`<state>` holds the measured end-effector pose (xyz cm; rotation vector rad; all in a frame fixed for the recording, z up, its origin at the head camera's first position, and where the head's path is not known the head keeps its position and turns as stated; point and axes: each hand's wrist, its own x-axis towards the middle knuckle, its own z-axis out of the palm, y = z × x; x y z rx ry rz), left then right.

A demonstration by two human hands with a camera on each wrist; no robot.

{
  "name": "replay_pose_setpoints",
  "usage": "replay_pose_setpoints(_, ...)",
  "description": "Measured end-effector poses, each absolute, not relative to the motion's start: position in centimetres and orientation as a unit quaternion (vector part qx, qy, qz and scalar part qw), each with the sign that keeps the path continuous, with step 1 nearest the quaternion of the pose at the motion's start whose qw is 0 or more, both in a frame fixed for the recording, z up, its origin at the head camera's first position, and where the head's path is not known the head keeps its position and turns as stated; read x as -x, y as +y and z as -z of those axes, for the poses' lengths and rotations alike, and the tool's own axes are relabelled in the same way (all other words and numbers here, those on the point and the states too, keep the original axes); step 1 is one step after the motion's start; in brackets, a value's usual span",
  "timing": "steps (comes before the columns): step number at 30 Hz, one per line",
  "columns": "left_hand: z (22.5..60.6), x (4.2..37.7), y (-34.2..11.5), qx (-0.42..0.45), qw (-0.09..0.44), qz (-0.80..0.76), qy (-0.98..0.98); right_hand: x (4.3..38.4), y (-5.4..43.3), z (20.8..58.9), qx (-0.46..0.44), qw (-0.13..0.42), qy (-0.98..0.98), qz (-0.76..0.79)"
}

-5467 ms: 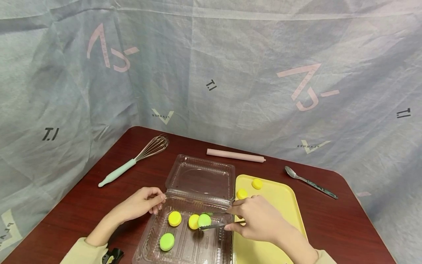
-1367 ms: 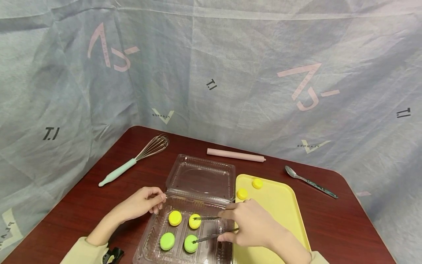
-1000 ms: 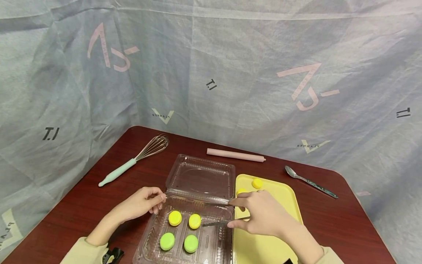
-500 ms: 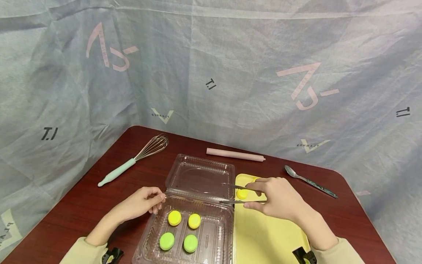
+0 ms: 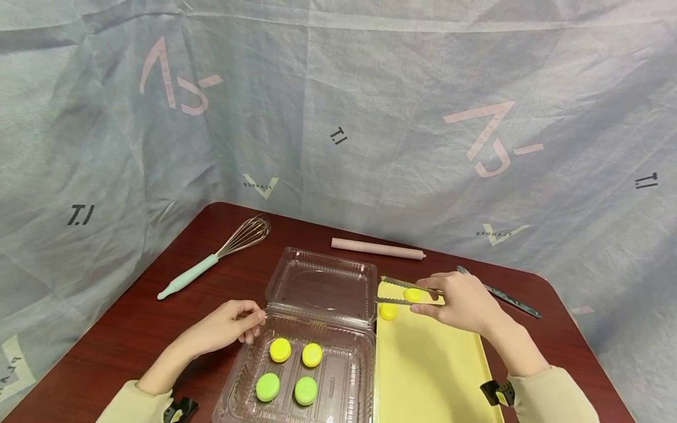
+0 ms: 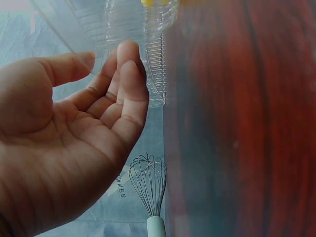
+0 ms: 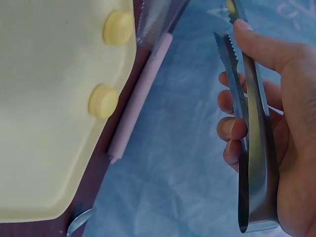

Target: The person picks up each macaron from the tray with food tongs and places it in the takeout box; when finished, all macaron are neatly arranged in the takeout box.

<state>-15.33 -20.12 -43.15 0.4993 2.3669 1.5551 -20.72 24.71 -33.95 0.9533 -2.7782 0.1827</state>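
Observation:
My left hand (image 5: 233, 323) holds the left rim of a clear plastic clamshell container (image 5: 338, 335), its thumb and fingertips at the edge near the hinge. The container's lid lies folded back. Inside sit two yellow macarons (image 5: 280, 349) and two green macarons (image 5: 268, 387) in two rows. My right hand (image 5: 465, 302) grips metal tongs (image 7: 256, 148) with serrated tips spread apart and nothing between them. The tongs hover over the far left corner of the yellow tray (image 5: 433, 358), above two more yellow macarons (image 5: 388, 312), which the tongs partly cover in the head view.
On the dark red table, a whisk (image 5: 201, 267) with a pale green handle lies at the left. A pink rolling pin (image 5: 378, 248) is behind the container. Right of the tray lies a spoon (image 5: 513, 301), partly hidden by my right hand. Grey cloth hangs around the table.
A green macaron now lies in the front row of the container, released from the tongs. My right hand has moved back and right with the tongs, over the tray. The left hand stays put.

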Motion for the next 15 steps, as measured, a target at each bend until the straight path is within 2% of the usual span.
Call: replay_pose_setpoints(15, 43.1, 15.3, -20.0, -0.171, 0.129, -0.535, 0.817, 22.7, 26.7, 36.3, -0.277, 0.051, -0.957, -0.073)
